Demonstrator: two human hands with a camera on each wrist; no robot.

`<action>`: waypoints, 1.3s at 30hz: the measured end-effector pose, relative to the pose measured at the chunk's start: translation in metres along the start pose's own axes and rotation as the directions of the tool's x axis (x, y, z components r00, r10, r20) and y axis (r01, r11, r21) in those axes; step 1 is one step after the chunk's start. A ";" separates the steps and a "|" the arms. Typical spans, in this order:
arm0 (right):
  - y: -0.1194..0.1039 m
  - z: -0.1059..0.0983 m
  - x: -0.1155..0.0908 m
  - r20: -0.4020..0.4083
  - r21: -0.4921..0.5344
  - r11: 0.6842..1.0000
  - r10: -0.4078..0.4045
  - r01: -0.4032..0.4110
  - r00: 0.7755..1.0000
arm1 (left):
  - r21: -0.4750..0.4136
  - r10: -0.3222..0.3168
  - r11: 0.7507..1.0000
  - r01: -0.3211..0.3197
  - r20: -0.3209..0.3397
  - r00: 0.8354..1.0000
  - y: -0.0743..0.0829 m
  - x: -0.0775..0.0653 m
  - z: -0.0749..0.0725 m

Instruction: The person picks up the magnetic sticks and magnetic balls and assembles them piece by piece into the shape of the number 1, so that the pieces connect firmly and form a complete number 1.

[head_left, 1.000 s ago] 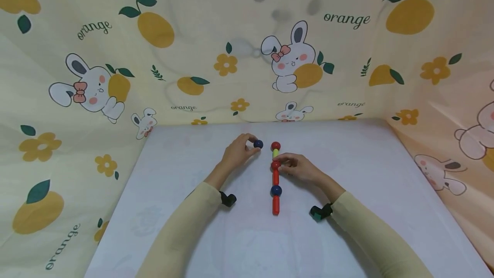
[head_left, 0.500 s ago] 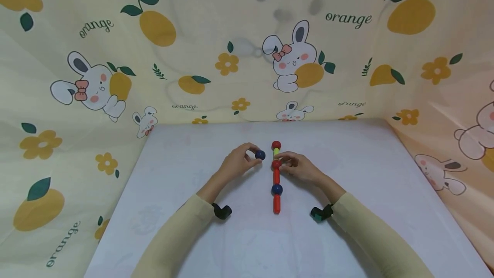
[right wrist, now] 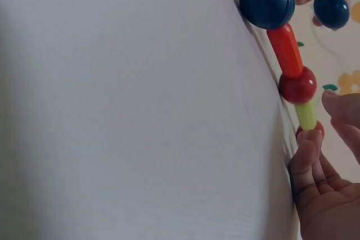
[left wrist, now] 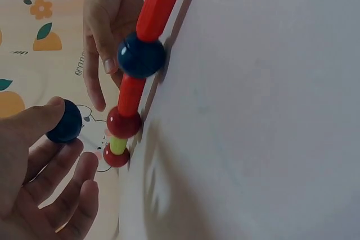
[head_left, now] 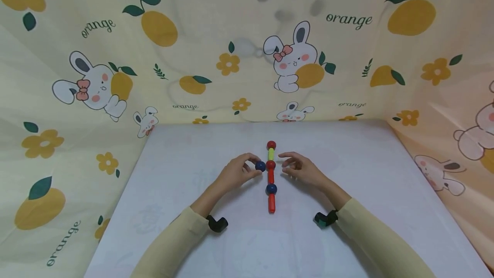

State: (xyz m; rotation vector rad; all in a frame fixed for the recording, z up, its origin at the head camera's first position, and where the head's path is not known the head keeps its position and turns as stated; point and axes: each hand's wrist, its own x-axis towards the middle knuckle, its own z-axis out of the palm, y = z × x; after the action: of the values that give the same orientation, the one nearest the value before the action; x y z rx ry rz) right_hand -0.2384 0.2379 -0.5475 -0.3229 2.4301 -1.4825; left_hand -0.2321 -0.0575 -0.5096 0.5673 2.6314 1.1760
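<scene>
A straight row of joined balls and rods lies on the white table. From the far end it runs red ball point(head_left: 271, 145), yellow-green rod point(head_left: 271, 154), red ball point(head_left: 271, 164), red rod point(head_left: 271, 177), blue ball point(head_left: 272, 188), red rod point(head_left: 272, 203). My left hand point(head_left: 235, 171) pinches a loose blue ball point(left wrist: 64, 122) between thumb and fingers, just left of the middle red ball; whether the two touch is unclear. On the other side, my right hand point(head_left: 302, 169) holds nothing, its fingers loosely bent and slightly apart from the row.
White table surface point(head_left: 185, 243) surrounds the row. A cream curtain point(head_left: 239, 25) printed with rabbits and oranges stands behind the table and along both sides. Each wrist wears a small black camera mount point(head_left: 218, 224).
My left hand has brought the blue ball nearer to me, beside the middle red ball. My right fingers have come away from the row, which has shifted slightly left.
</scene>
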 end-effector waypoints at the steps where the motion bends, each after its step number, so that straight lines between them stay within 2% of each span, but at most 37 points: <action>1: 0.000 0.000 -0.001 0.003 0.000 1.000 -0.004 0.004 1.000 | -0.010 -0.006 1.000 0.006 0.003 1.000 -0.001 -0.002 0.000; 8: -0.001 0.002 -0.005 0.007 0.006 0.999 -0.046 0.046 0.999 | -0.135 -0.043 0.990 0.049 0.053 0.998 -0.012 -0.012 0.002; 11: -0.001 0.004 -0.007 0.009 0.010 0.998 -0.060 0.060 0.998 | -0.160 -0.060 0.985 0.070 0.069 0.996 -0.016 -0.016 0.005; 17: -0.002 0.007 -0.014 0.035 0.007 0.998 -0.056 0.056 0.998 | -0.174 -0.032 0.984 0.045 0.077 0.997 -0.019 -0.025 0.008; 28: -0.010 0.023 -0.036 0.099 0.008 0.995 -0.096 0.095 0.990 | -0.175 -0.004 0.984 0.019 0.087 0.996 -0.020 -0.044 0.008; 35: -0.015 0.032 -0.046 0.155 0.041 0.986 -0.164 0.159 0.974 | -0.187 0.006 0.982 0.012 0.099 0.995 -0.019 -0.055 0.004; 39: -0.017 0.036 -0.050 0.175 0.042 0.984 -0.176 0.171 0.969 | -0.183 0.012 0.983 0.007 0.106 0.994 -0.017 -0.061 0.003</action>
State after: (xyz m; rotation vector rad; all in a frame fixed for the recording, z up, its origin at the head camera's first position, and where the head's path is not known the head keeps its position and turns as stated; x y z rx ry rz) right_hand -0.1785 0.2166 -0.5425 -0.6483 2.2881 -1.4835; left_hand -0.1808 -0.0918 -0.5223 0.5808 2.4031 1.3315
